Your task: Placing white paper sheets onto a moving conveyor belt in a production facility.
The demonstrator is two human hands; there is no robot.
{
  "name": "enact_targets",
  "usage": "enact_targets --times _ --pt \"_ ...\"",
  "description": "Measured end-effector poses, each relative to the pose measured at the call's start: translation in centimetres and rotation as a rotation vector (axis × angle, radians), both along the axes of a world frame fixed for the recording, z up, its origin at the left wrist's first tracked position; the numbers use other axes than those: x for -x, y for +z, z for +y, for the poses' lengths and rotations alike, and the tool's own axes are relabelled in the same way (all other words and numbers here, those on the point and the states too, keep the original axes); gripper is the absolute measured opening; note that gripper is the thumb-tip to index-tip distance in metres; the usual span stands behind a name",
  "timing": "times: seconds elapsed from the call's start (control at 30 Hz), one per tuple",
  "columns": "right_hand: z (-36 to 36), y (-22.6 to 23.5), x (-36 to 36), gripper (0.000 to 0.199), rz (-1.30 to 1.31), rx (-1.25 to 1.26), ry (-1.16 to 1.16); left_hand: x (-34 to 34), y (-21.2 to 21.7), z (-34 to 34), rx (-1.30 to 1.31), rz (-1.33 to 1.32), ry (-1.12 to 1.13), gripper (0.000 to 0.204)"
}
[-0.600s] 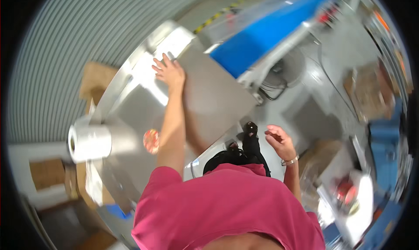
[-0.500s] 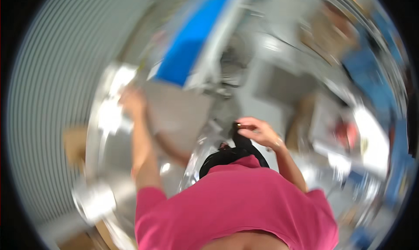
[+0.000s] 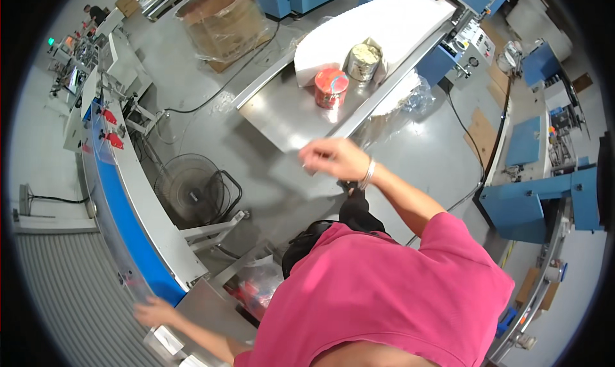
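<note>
My view has swung right since a moment ago, off the steel sheet. My right hand point(image 3: 333, 159) hovers loosely curled, holding nothing, near the metal table point(image 3: 288, 114) with 1 red tin point(image 3: 330, 88). My left hand point(image 3: 152, 311) lies open on the near-left steel sheet point(image 3: 211, 309).

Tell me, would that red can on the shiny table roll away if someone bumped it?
Probably not: the red can stands upright on the flat metal table. Tipped over, its round sides would likely roll. It looks stiff, not squishy.

Steel table point(image 3: 282, 114) with red tin point(image 3: 330, 88)
</note>
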State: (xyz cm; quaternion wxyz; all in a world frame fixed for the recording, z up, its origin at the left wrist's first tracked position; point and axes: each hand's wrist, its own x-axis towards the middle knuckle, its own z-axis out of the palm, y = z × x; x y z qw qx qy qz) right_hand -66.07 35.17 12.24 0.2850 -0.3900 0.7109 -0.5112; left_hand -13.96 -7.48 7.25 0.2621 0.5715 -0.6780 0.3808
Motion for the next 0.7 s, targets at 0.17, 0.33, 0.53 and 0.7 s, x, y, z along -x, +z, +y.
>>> enact_targets --times 0.17,0.33,0.53,0.7 --pt "1.5 -0.4 9.5 0.022 0.920 -0.072 -0.371 31.4 1.9 14.6 -0.679 0.751 -0.885 0.020" --pt "2.3 -2.0 18.8 0.039 1.119 -0.357 -0.459 55.4 0.1 25.2 -1.541 0.790 -1.144 0.047" --pt "3.5 -2.9 24.0 0.041 1.334 -0.531 -0.278 66.2 0.7 24.4 -2.081 0.957 -1.006 0.066" --pt "7.0 -3.0 23.8 0.033 1.279 -0.373 -0.126 66.9 2.4 26.2 -2.170 0.836 -0.703 0.072"
